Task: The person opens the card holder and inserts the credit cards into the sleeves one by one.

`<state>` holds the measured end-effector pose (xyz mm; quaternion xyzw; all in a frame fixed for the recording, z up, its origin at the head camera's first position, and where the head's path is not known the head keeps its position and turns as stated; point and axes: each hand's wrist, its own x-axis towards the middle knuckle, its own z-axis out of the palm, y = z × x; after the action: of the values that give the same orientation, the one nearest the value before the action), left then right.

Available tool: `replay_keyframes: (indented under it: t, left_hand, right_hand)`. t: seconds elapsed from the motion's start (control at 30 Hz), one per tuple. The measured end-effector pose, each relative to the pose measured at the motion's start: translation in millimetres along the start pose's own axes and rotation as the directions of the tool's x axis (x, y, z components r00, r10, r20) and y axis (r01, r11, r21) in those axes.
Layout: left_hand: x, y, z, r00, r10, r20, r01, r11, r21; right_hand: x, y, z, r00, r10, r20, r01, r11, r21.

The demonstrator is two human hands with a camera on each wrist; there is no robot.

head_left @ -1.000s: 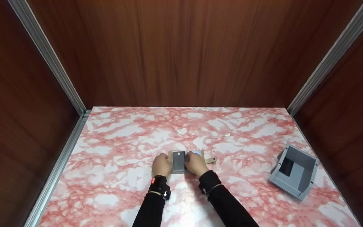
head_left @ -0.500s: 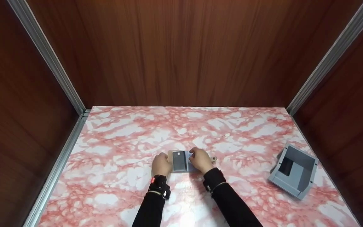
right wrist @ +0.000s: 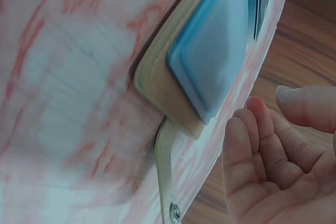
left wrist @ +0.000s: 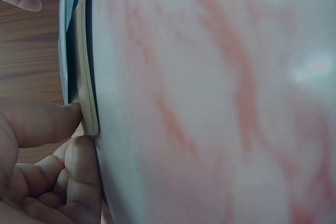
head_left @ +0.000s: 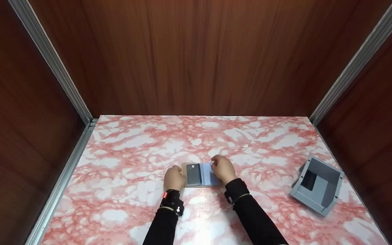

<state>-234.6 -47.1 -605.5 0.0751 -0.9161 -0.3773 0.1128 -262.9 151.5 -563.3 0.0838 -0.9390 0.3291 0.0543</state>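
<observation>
A tan card holder lies spread flat on the table, with bluish clear plastic sleeves across its right half. A dark grey card with a small pale square sits on the left half. My left hand pinches the holder's left edge; in the left wrist view, thumb and fingers meet at the corner of its layered cover. My right hand is by the right half, fingers loosely bent. Nothing is between its thumb and fingers in the right wrist view, where a strap with a metal snap extends from the cover.
A grey open bin stands tilted at the table's right side, with a dark flat piece inside. Brown wood-grain panels enclose the back and both sides of the red-and-white marbled table.
My right hand has moved right, away from the dark card's edge, and more of the bluish sleeves shows. My left hand stays at the left edge.
</observation>
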Motion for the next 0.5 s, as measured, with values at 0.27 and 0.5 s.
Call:
replay_keyframes:
  t: [0.27, 0.5]
  left_hand:
    - [0.2, -0.1, -0.3, 1.000, 0.002, 0.006, -0.002, 1.000, 0.000]
    - [1.2, -0.5, -0.1, 1.000, -0.006, 0.012, 0.006, 1.000, 0.005]
  right_hand:
    - [-0.1, 5.7, -1.4, 1.000, -0.003, -0.011, 0.003, 1.000, -0.006]
    - [-4.6, 9.6, 3.2, 0.999, -0.030, 0.016, 0.031, 0.995, -0.096]
